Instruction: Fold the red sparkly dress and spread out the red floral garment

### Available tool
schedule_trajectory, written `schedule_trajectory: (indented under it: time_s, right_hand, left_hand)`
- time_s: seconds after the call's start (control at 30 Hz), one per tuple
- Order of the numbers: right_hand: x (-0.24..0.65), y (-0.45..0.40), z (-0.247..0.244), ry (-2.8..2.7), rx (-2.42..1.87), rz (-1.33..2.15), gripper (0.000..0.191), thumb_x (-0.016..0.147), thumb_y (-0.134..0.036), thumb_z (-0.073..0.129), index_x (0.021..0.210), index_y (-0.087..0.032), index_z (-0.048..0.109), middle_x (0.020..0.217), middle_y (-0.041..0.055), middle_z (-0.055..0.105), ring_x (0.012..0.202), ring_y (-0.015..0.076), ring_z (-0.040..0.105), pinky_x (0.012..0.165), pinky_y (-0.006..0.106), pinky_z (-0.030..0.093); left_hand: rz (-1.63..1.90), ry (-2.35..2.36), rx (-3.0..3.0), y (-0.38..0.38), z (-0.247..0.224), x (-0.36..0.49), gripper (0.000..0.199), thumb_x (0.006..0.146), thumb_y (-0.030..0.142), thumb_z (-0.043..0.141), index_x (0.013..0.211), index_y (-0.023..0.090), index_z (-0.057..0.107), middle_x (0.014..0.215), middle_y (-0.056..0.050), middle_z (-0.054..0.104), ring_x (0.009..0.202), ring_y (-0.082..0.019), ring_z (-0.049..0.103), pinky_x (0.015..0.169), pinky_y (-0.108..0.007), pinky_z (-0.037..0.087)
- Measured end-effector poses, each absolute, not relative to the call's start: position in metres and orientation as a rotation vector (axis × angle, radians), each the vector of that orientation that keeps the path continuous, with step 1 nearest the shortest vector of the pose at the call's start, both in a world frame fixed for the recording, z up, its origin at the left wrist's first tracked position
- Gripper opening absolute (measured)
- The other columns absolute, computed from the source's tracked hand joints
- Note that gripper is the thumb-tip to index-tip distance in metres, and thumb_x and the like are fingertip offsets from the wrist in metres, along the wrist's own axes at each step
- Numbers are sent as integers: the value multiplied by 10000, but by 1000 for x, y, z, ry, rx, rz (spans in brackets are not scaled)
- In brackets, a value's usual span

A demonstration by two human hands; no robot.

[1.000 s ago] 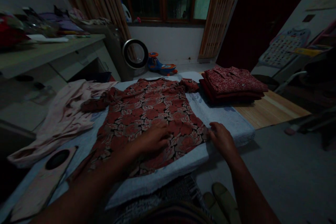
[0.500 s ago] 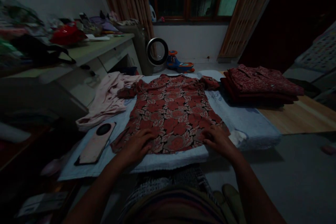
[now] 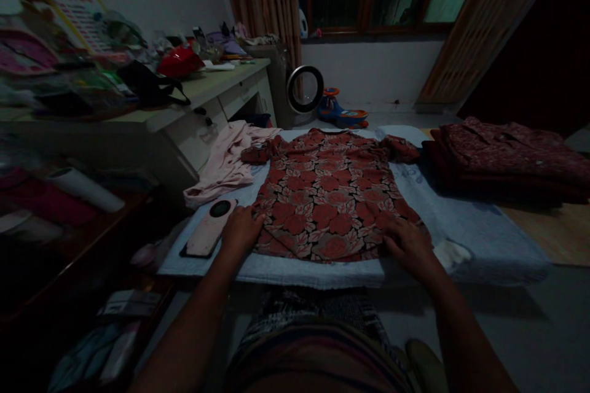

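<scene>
A red floral top lies spread on a light blue cloth, its neckline at the far side and a sleeve out to each side. At its lower left edge my left hand is closed on the fabric, the fingers bent over the side. My right hand rests on the lower right part with its fingers apart and slightly curled. Just left of my left hand lies a pink phone with a round dark camera area. Pink clothing lies crumpled beyond the phone.
Folded dark red clothes are stacked at the right on a wooden surface. A cluttered desk runs along the left. Behind the cloth stand a washer with its round door open and a blue-orange ride-on toy.
The view has turned left. My left hand has moved from on top of the lower fabric to the left edge and closed on it. My right hand has stayed at the lower right.
</scene>
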State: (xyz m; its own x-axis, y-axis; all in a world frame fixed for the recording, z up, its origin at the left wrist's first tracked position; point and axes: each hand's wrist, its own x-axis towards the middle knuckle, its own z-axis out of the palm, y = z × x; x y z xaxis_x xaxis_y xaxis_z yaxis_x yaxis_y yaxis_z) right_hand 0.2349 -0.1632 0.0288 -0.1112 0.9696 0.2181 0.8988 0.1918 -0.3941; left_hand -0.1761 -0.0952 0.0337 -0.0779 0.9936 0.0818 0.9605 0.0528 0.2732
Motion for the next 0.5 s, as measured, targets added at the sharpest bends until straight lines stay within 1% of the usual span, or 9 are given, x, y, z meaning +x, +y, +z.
schedule_trajectory:
  time_s: [0.1, 0.17, 0.27, 0.33, 0.4, 0.5]
  right_hand:
    - [231, -161, 30, -2028, -1831, 124, 161, 819, -197, 518, 878, -205, 668, 993, 95, 648, 947, 266, 577, 878, 411, 427]
    - [225, -160, 31, -2040, -1816, 123, 180, 820, -193, 521, 923, -196, 669, 1020, 102, 642, 963, 271, 569, 884, 419, 421]
    - [206, -160, 35, -2122, -1652, 258, 186, 839, -227, 553, 986, -199, 664, 1091, 101, 624, 1051, 268, 547, 933, 417, 412]
    - [191, -161, 38, -2186, -1576, 388, 181, 842, -264, 598, 1002, -211, 664, 1117, 91, 613, 1080, 261, 533, 948, 408, 413]
    - [176, -162, 38, -2243, -1537, 492, 206, 832, -293, 645, 1024, -218, 665, 1150, 87, 597, 1104, 260, 519, 961, 411, 410]
    - [159, -161, 34, -2308, -1493, 556, 239, 827, -277, 669, 1061, -225, 671, 1158, 86, 581, 1106, 256, 509, 960, 412, 408]
  left_hand:
    - [403, 2166, 1952, -86, 34, -172, 325, 839, 444, 562, 984, 173, 670, 968, -95, 659, 1001, -267, 617, 866, -343, 464]
    - [434, 2110, 1926, -83, 32, -168, 240, 826, 396, 582, 918, 190, 665, 940, -68, 655, 982, -243, 609, 840, -317, 451]
    - [551, 2034, 1901, -82, 28, -163, 109, 824, 296, 568, 812, 203, 623, 912, -47, 654, 937, -215, 604, 813, -300, 434]
    - [683, 1984, 1848, -84, 27, -161, 93, 838, 285, 539, 812, 211, 588, 898, -32, 654, 891, -201, 607, 788, -293, 432]
    - [830, 1912, 1771, -85, 28, -160, 108, 856, 308, 510, 841, 215, 561, 881, -18, 647, 843, -189, 606, 759, -286, 436]
    - [1021, 1780, 1636, -86, 27, -161, 135, 863, 342, 490, 873, 214, 532, 821, 1, 620, 758, -168, 596, 692, -267, 446]
